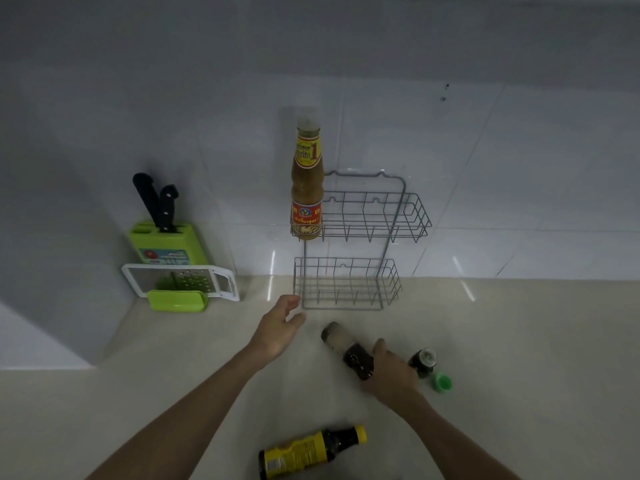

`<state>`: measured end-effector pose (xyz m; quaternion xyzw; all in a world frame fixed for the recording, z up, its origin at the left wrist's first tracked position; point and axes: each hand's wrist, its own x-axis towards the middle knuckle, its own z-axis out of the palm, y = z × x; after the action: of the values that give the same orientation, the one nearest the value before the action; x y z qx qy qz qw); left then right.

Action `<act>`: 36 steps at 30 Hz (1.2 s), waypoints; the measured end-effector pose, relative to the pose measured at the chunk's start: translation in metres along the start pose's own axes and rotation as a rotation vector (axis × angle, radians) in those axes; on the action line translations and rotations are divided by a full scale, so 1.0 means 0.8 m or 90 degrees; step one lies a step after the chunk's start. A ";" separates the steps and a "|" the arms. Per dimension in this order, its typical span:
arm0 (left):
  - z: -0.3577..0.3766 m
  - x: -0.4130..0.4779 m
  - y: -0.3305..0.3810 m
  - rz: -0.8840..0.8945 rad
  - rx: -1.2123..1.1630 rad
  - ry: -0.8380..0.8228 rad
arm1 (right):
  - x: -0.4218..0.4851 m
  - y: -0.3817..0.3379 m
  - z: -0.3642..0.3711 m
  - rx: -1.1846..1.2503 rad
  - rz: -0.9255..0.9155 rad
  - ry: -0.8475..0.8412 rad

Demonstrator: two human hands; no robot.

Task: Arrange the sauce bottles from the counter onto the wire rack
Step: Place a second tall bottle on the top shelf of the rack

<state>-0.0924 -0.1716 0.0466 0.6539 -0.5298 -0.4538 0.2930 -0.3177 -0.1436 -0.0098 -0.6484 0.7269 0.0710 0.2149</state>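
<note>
A grey two-tier wire rack point(410, 216) hangs on the tiled wall. A tall bottle of tan sauce point(306, 181) with a red and yellow label stands upright at the left end of its upper basket. The lower basket point(346, 284) holds nothing. My right hand point(393, 374) grips a dark sauce bottle point(346, 349), tilted with its cap pointing up and left, just above the counter. My left hand point(278, 329) hovers open beside the lower basket's left corner. A dark bottle with a yellow label and yellow cap point(308, 452) lies on its side near me.
A small dark bottle point(423, 362) and a green-capped one point(442, 382) stand just right of my right hand. At the back left are a green knife block point(162, 242) with two black-handled knives and a white and green grater point(180, 282). The beige counter point(519, 341) stretches right.
</note>
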 end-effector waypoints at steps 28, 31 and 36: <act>-0.081 0.049 0.188 0.203 -0.160 0.069 | 0.007 -0.118 -0.352 0.580 -0.343 0.531; -0.076 0.051 0.189 0.229 -0.167 0.052 | 0.039 -0.129 -0.341 0.521 -0.360 0.487; -0.079 0.062 0.181 0.233 -0.144 0.071 | 0.060 -0.141 -0.328 0.473 -0.385 0.408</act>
<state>-0.0961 -0.2638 0.1841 0.5343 -0.5681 -0.4125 0.4708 -0.2693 -0.3044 0.2260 -0.6975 0.5139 -0.4538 0.2082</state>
